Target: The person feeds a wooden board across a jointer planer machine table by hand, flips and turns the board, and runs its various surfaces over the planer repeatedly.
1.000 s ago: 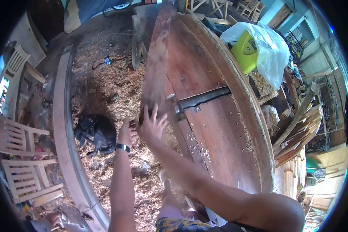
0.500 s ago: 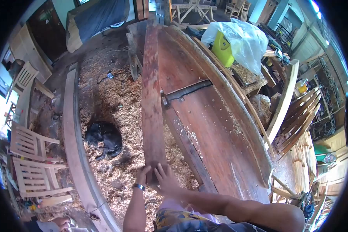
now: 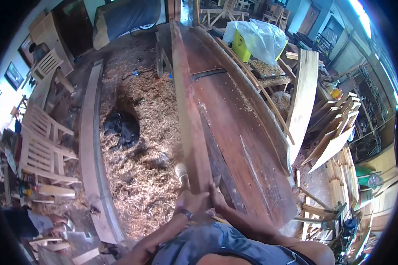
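A long reddish wooden plank (image 3: 191,110) runs away from my body, turned so that a face and a paler narrow edge both show. My left hand (image 3: 193,201) is closed round its near end from the left. On the right side of that same end, my right hand (image 3: 217,195) grips it, with its fingers partly hidden. Beneath and to the right of the plank lies a wide reddish-brown wooden board (image 3: 245,128), with loose shavings on its surface. The plank's far end reaches toward the back of the workshop.
A black dog (image 3: 123,128) lies curled on the wood shavings (image 3: 157,132). Left of it is a long beam (image 3: 90,150). Slatted chair frames (image 3: 48,150) stand farther left, near another person (image 3: 42,223). A pale board (image 3: 304,97) leans at right, beside a plastic-covered yellow-green container (image 3: 241,46).
The plank has tipped from lying flat-side up to showing its edge. Both my hands have come closer to my body, the right one shifting from its top to its right side.
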Tool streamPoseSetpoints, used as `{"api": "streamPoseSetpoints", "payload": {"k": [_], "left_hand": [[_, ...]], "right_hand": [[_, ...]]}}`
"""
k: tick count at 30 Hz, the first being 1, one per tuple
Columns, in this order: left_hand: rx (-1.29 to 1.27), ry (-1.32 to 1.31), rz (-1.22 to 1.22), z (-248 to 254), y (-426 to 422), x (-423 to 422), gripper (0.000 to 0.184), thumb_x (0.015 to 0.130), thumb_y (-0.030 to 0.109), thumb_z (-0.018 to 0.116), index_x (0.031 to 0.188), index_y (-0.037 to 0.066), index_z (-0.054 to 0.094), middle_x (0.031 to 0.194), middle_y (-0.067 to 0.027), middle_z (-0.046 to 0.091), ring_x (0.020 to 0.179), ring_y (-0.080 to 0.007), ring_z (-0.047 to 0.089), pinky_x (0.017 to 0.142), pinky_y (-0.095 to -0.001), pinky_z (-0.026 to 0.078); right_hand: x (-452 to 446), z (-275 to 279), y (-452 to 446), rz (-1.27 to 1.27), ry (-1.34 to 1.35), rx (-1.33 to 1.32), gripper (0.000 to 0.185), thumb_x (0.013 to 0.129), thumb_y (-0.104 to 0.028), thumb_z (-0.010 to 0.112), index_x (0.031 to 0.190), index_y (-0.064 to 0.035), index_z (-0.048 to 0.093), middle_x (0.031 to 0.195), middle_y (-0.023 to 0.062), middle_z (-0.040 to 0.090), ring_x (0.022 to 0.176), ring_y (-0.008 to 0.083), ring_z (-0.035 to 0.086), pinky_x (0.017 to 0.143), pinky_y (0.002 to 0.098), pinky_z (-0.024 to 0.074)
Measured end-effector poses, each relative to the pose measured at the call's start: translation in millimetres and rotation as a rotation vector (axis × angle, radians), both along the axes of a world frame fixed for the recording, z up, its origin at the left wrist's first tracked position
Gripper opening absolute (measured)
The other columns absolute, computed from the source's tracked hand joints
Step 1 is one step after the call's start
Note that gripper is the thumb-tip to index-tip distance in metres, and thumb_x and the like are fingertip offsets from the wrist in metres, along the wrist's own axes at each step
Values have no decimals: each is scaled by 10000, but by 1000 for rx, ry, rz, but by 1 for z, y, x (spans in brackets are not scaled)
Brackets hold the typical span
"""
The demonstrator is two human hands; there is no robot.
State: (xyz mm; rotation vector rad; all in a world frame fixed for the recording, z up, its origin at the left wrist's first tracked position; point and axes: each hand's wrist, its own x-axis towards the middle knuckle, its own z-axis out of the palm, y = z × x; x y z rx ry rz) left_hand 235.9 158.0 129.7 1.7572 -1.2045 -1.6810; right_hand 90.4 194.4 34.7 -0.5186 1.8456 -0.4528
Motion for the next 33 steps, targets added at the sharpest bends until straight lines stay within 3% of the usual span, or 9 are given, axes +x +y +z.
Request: {"api": "streamPoseSetpoints", "payload": {"k": [1,2,5,16,20,23,26,30,33], "left_hand": [[-100,-2,-113,16,14,-6,699,754,302,875,1246,-126,625,1145,-254,731,986,-346,738,895,-429,575],[-291,-233,-208,-54,43,-13,779,769,381,848,1277,-136,561,1107,-298,720,1015,-415,724,908,-469,565],[-204,-341,-574,16,66,-29,774,809,456,788,1216,-139,506,1027,-352,696,1002,-481,703,883,-502,568],[-229,-48,-1197,53,70,-37,727,866,525,714,1183,-118,591,1040,-330,707,997,-454,707,875,-476,559],[-391,-58,-811,47,41,-38,823,898,546,692,1387,-93,523,1141,-310,705,1031,-471,703,926,-514,546],[-552,-12,-572,-18,-7,-64,912,905,551,697,1485,-84,397,1373,-339,579,1179,-433,655,1004,-484,521],[-327,-59,-347,3,-41,-79,910,859,527,758,1432,-104,441,1384,-311,586,1172,-384,674,1018,-443,528],[-630,-234,-123,-27,-89,-106,994,801,564,798,1430,-117,439,1330,-298,634,1188,-380,670,1043,-432,519],[-372,-153,-147,-19,-99,-117,972,775,593,825,1320,-150,514,1277,-320,637,1178,-409,650,1040,-449,505]], "right_hand": [[-7,-15,10,-170,-81,75,1075,941,-853,295,1465,55,531,1421,309,570,1314,400,567,1076,466,465],[-15,-28,24,-258,-148,91,1066,943,-849,298,1457,54,537,1413,307,575,1309,396,571,1071,465,467],[-34,-35,60,-322,-287,44,1041,949,-837,307,1432,52,553,1389,300,589,1291,387,582,1055,462,474],[-93,-8,138,-236,-154,-67,954,972,-792,340,1340,45,614,1299,275,638,1227,351,622,998,449,498],[-101,8,193,-192,-29,-87,925,980,-775,352,1306,43,635,1267,266,656,1204,338,637,978,445,506],[-103,18,247,-173,59,-64,905,986,-763,361,1281,41,652,1243,260,670,1186,328,648,962,441,513],[-105,25,305,-153,127,-26,885,992,-750,370,1256,39,668,1218,253,683,1169,319,659,947,438,519],[-106,29,370,-164,176,16,859,1000,-734,382,1223,37,690,1186,244,701,1146,306,674,926,433,528],[-104,28,402,-184,189,17,842,1007,-721,391,1198,35,707,1161,237,715,1128,296,685,910,430,535]]}}
